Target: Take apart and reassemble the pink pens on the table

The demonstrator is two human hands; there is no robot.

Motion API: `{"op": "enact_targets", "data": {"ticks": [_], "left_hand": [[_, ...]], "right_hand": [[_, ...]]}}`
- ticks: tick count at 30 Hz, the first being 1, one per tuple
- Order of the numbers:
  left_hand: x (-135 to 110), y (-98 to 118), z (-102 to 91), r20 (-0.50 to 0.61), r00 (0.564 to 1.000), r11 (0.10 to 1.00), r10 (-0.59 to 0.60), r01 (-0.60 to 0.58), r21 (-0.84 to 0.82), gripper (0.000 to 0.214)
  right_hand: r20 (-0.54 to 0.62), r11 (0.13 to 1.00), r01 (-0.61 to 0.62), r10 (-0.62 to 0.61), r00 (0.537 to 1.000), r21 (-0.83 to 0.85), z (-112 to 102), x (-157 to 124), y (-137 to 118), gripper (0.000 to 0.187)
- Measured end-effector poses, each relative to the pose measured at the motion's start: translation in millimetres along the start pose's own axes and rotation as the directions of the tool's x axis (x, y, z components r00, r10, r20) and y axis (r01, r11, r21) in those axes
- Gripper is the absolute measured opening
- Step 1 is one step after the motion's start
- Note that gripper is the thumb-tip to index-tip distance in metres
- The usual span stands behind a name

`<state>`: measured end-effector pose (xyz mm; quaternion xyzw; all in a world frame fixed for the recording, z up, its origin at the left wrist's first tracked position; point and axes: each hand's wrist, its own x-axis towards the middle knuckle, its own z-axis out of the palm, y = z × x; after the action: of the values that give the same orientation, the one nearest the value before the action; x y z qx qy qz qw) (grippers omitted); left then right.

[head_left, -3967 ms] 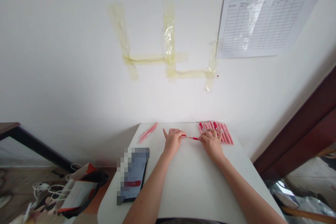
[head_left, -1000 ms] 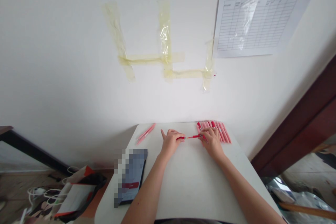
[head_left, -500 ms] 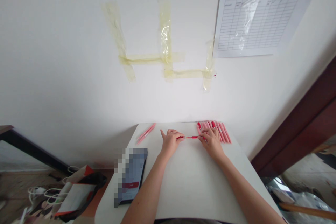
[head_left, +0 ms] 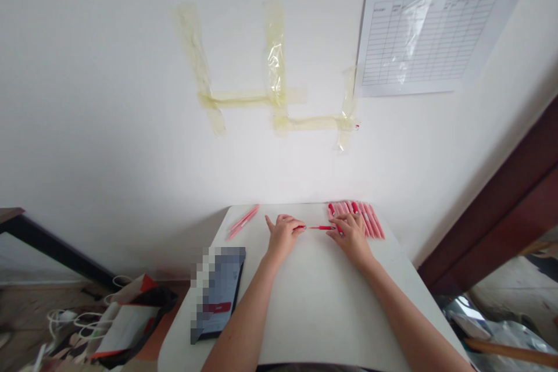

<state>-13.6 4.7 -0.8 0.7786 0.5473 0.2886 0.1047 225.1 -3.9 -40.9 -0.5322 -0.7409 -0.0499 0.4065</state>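
My left hand (head_left: 284,235) and my right hand (head_left: 351,233) rest on the white table (head_left: 322,302), close to the wall. Between them lies a red pen (head_left: 321,227), stretched sideways. The left fingers pinch its left end, which looks like a small red piece. The right fingers grip its right end. Just behind my right hand lies a row of several pink and red pens (head_left: 364,216), side by side.
Two pink pens (head_left: 243,221) lie at the table's far left corner. A tablet (head_left: 217,296) sits at the table's left edge. Bags and cables (head_left: 100,325) lie on the floor to the left. A dark wooden door frame (head_left: 501,215) stands on the right.
Both hands stay in the same spot holding the red pen. Over four seconds the pen's visible stretch between them has grown slightly; the view shifted a little.
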Motion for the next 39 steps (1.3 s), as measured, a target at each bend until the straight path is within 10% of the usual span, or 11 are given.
{"op": "enact_targets", "data": {"ticks": [39], "left_hand": [[-3,5,-1.4,0.069,0.997,0.997,-0.034,0.028,0.075,0.024]], "right_hand": [[-0.174,0.999,0.021,-0.014,0.985,0.039,-12,5,1,0.018]]}}
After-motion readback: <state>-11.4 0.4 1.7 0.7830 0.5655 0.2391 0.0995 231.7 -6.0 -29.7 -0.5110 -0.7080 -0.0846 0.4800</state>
